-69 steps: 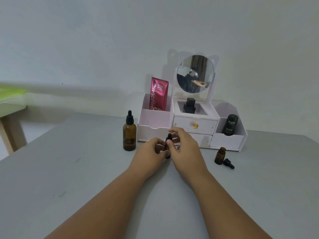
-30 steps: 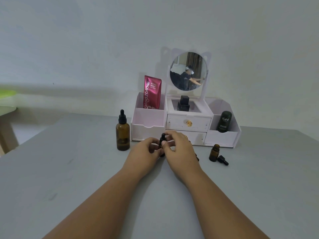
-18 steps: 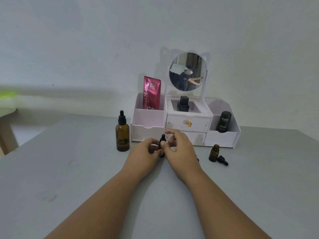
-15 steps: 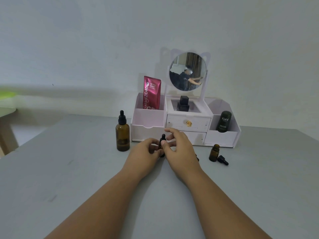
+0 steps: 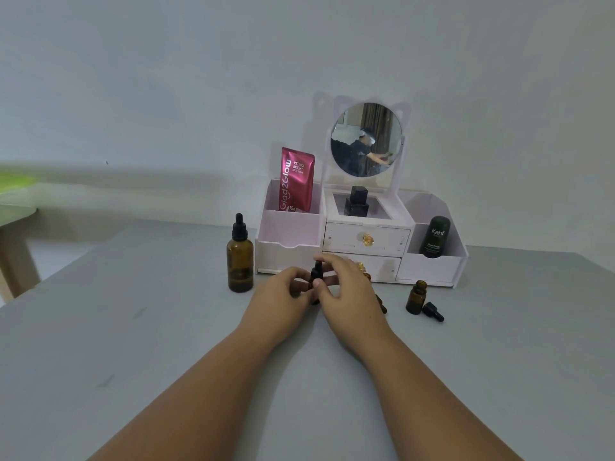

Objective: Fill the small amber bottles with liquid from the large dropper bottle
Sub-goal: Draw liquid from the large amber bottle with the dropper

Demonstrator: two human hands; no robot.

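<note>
On the grey table (image 5: 133, 327), the large dropper bottle (image 5: 239, 257) stands capped left of my hands. My left hand (image 5: 283, 294) grips a small amber bottle (image 5: 314, 300), my right hand (image 5: 346, 291) pinches its black dropper cap (image 5: 317, 267). A second small bottle (image 5: 416, 297) stands open at right.

Both forearms were bare from wrist to the picture's edge, the left entering at about 7 o'clock and the right at 5 o'clock. The left hand (image 5: 283, 292) and right hand (image 5: 351, 296) were bare too, and a short, plain thumbnail showed on the right. In the round mirror (image 5: 366, 139) at 12 o'clock, a small reflected figure wore a dark short-sleeved top and white headgear.
</note>
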